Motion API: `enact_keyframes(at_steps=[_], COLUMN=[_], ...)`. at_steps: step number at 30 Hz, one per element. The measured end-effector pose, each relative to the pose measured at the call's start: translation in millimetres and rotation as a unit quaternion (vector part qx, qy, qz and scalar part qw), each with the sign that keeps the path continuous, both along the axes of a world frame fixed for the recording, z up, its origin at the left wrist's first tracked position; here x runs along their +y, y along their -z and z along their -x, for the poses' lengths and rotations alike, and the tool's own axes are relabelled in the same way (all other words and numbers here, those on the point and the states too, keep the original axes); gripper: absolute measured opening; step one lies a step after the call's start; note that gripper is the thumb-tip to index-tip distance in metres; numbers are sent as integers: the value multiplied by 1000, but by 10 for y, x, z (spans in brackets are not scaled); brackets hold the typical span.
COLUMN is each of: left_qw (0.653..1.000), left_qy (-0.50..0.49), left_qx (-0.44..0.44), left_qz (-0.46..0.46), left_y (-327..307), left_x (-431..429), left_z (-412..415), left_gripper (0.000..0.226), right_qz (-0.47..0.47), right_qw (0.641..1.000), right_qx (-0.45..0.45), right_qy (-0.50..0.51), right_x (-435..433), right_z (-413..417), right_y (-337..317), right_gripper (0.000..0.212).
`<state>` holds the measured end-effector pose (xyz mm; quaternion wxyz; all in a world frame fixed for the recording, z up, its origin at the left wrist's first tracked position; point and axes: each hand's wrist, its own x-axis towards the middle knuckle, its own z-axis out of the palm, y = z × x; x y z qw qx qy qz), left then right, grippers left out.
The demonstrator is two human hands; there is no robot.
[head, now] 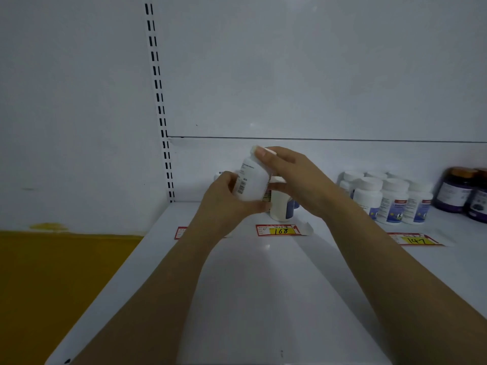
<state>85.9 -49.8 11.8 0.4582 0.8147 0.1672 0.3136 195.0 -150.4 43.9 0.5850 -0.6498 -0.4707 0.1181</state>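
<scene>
A white plastic bottle point(250, 180) with a barcode label is held tilted above the white shelf point(263, 285). My left hand point(226, 201) grips its lower end from the left. My right hand point(292, 177) holds its cap end, thumb on the cap and fingers curled behind the body. Directly behind and below the held bottle stands another white bottle point(282, 206) with a blue label, partly hidden by my hands.
Several white bottles with blue labels point(390, 198) stand in a group at the right, with dark purple jars point(461, 193) beyond them. Red and yellow price tags point(279, 230) lie on the shelf. A slotted upright point(160, 101) runs along the back wall.
</scene>
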Motion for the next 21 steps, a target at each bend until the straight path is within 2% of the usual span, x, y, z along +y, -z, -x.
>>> enact_keyframes(at_steps=[2, 6, 9, 12, 14, 16, 21], left_qw=[1000, 994, 990, 994, 996, 998, 995], left_qy=[7, 80, 105, 87, 69, 55, 82], left_qx=[3, 38, 28, 4, -10, -18, 25], left_qz=[-4, 62, 88, 68, 51, 34, 43], left_y=[11, -27, -17, -9, -5, -8, -37], left_x=[-13, 2, 38, 24, 1, -20, -49], left_z=[-13, -1, 3, 9, 2, -8, -7], left_gripper=[56, 44, 47, 46, 44, 43, 43], right_qz=[-17, -62, -68, -51, -31, -32, -75], right_qw=[1000, 995, 992, 993, 997, 999, 990], right_qx=[-6, 72, 101, 97, 64, 43, 112], right_qy=[25, -4, -24, -44, -24, -5, -31], right_x=[2, -83, -95, -75, -65, -63, -94], right_z=[-4, -101, -147, -117, -85, -79, -121], right_y=[-2, -42, -31, -15, -4, 3, -18], right_gripper=[31, 22, 25, 28, 38, 36, 24])
